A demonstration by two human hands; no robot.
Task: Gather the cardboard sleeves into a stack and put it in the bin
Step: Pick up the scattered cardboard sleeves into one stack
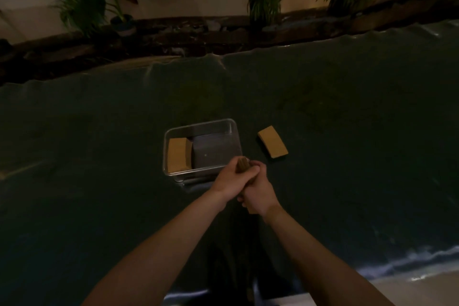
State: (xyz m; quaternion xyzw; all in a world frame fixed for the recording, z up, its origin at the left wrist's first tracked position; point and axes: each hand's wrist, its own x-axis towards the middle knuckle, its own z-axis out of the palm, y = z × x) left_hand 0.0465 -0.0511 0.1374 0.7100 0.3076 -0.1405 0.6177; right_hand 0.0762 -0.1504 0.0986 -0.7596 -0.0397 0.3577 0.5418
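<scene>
A clear plastic bin [234,131] stands on the dark cloth at the middle of the table. A stack of brown cardboard sleeves [179,154] lies flat inside it on the left side. Another sleeve stack [272,145] lies on the cloth to the right of the bin. Just in front of the bin's near right corner, my left hand [229,179] and my right hand [258,194] are clasped together around a bundle of sleeves [243,164], held on edge. Only the bundle's top edge shows between my fingers.
A dark green cloth [99,131] covers the whole table. Beyond its far edge runs a dark ledge [173,37] with potted plants [263,2]. The table's near edge [409,273] shows at lower right.
</scene>
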